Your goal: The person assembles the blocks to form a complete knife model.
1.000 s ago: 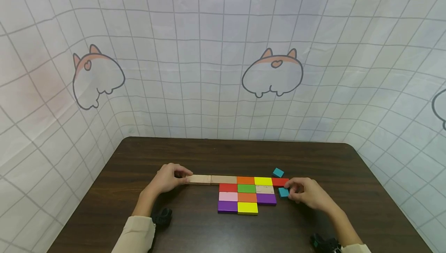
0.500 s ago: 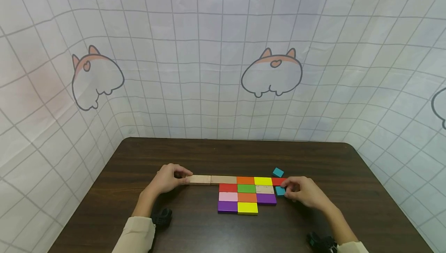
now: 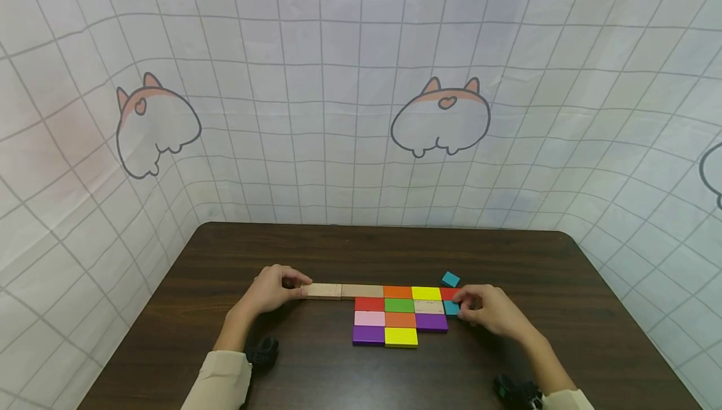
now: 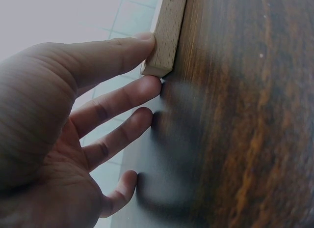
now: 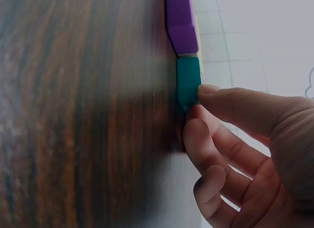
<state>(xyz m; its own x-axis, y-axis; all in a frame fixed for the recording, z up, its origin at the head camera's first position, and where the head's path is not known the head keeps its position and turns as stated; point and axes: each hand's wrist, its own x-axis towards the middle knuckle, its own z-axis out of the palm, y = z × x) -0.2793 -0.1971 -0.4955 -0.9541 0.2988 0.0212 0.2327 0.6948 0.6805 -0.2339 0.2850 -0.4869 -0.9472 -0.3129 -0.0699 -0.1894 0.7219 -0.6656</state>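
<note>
At the left end of the top row, my left hand (image 3: 275, 288) holds a plain wooden block (image 3: 324, 291) by its end. Its thumb lies on the block in the left wrist view, with the forefinger hidden. My right hand (image 3: 496, 311) pinches a small blue block (image 3: 450, 308) at the right end of the second row. In the right wrist view the thumb rests on this blue block (image 5: 189, 80), right beside a purple block (image 5: 181, 24). Just above it in the head view is a red block (image 3: 449, 294), partly covered by the right fingers.
Several coloured blocks lie flat in stepped rows, among them a green block (image 3: 398, 305), a pink block (image 3: 369, 318) and a yellow block (image 3: 401, 337). Another small blue block (image 3: 450, 279) lies askew behind the top row. A gridded cloth (image 3: 361, 178) hangs behind the dark table (image 3: 316, 375).
My right hand has slid the blue block leftward until it sits against the second row's plain block. The left hand has stayed where it was on the wooden block.
</note>
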